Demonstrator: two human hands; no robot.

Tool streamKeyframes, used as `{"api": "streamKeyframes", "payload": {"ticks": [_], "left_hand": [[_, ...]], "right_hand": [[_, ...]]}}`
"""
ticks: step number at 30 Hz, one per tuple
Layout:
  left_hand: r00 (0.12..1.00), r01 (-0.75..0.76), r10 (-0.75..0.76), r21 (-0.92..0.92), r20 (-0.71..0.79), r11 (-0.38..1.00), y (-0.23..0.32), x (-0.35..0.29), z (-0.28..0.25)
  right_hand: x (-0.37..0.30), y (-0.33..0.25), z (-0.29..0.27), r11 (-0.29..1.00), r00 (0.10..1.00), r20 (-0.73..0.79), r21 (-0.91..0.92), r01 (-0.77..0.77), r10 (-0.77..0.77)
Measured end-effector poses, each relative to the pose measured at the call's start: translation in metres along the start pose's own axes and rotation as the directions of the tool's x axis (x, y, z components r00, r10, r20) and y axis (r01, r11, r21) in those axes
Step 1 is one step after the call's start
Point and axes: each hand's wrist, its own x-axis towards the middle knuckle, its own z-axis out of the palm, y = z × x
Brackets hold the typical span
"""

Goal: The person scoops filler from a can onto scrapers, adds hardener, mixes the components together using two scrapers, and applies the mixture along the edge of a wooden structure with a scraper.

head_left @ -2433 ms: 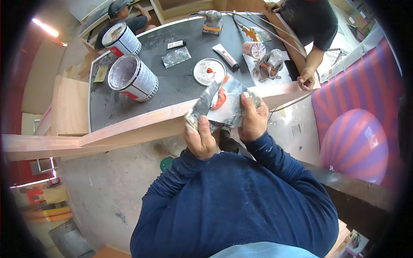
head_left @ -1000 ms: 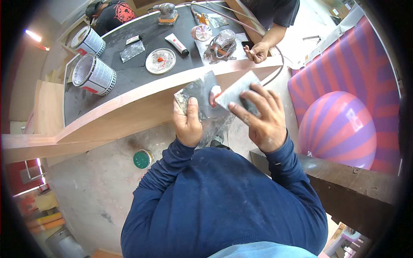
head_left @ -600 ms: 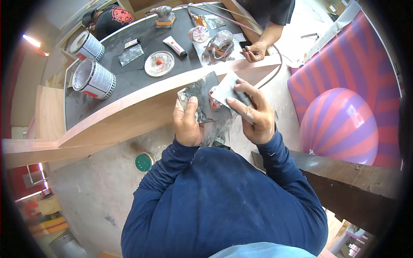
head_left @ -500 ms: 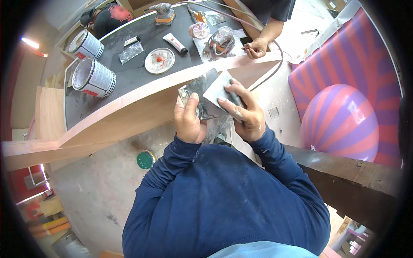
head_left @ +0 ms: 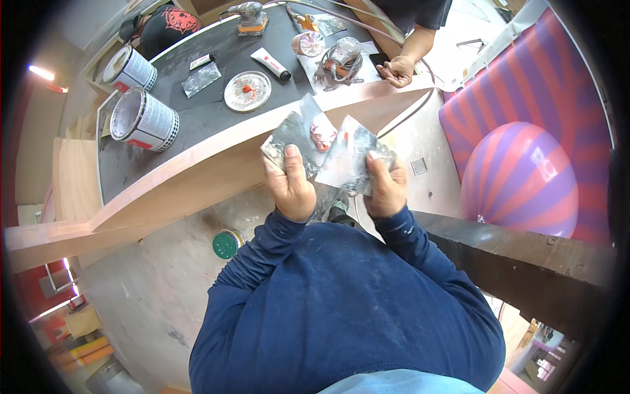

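My left hand (head_left: 291, 187) grips a flat, grey, smeared putty spreader (head_left: 289, 136), thumb on top. A lump of whitish putty (head_left: 322, 133) streaked with red lies on its right edge. In my right hand (head_left: 388, 187) is a second flat spreader (head_left: 348, 167), coated white and grey with a red spot near its top corner. The two spreaders meet or nearly meet at their inner edges; whether they touch I cannot tell. Both are held up in front of the curved wooden edge (head_left: 190, 157) of the bench.
On the dark bench top (head_left: 190, 115) stand two putty cans (head_left: 147, 125), a round lid (head_left: 236, 98) with red paste, a tube (head_left: 270, 64) and sanders (head_left: 342, 59). Another person's hand (head_left: 397, 71) is at the far edge. A striped balloon (head_left: 522, 180) and dark beam (head_left: 499, 253) are right.
My hands have drawn apart and the right spreader has turned and moved right. Its coated face and the red-streaked putty now show. The other person's hand has shifted slightly right.
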Motion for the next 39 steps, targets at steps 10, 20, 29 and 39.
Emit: {"api": "streamKeyframes", "payload": {"ticks": [10,20,29,39], "left_hand": [[0.948,0.151,-0.156,0.040,0.277,0.988,-0.007,-0.003,-0.036],[0.945,0.327,-0.308,-0.307,0.108,0.894,0.004,0.005,-0.018],[0.961,0.275,-0.273,-0.181,0.038,0.944,0.009,0.018,-0.029],[0.992,-0.003,-0.005,0.065,0.124,0.998,0.006,0.010,-0.030]], "right_hand": [[0.040,-0.108,-0.023,0.928,0.986,-0.141,0.349,0.132,-0.087],[0.007,-0.113,-0.003,0.954,0.972,0.130,0.256,0.158,-0.196],[0.044,-0.108,-0.054,0.801,0.823,0.240,-0.209,0.561,-0.514],[0.043,-0.163,-0.058,0.519,0.602,0.463,-0.308,0.797,-0.650]]}}
